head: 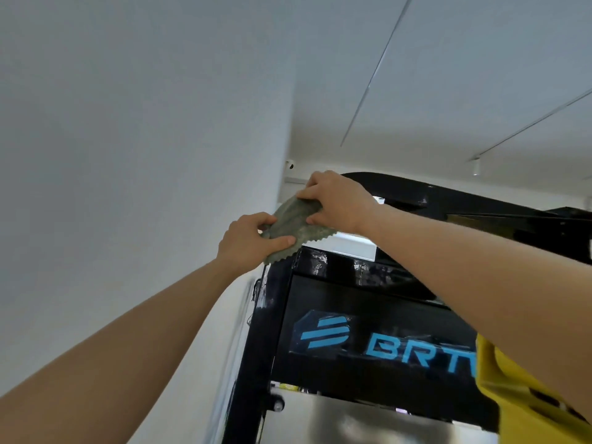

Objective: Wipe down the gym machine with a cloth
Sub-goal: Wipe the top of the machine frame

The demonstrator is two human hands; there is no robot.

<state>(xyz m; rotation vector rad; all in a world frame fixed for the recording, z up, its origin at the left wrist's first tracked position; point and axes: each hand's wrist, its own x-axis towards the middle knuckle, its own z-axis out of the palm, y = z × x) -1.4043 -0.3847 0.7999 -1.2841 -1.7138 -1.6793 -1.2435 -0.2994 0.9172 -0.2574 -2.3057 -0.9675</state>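
Note:
I look up at the top of a black gym machine (352, 283) with a blue logo on its front panel. A grey-green cloth (293, 224) with a zigzag edge is held in the air just above the machine's upper left corner. My left hand (248, 240) pinches the cloth's lower left part between thumb and fingers. My right hand (336, 201) grips its upper right part from above. Both arms reach up, and the cloth's middle is bunched between the hands.
A white wall (128, 155) stands close on the left of the machine. The white ceiling (448, 75) carries light tracks, and a small camera (291, 164) sits in the corner. A curved black arm (464, 203) of the machine runs off to the right. A yellow sleeve (512, 395) shows at lower right.

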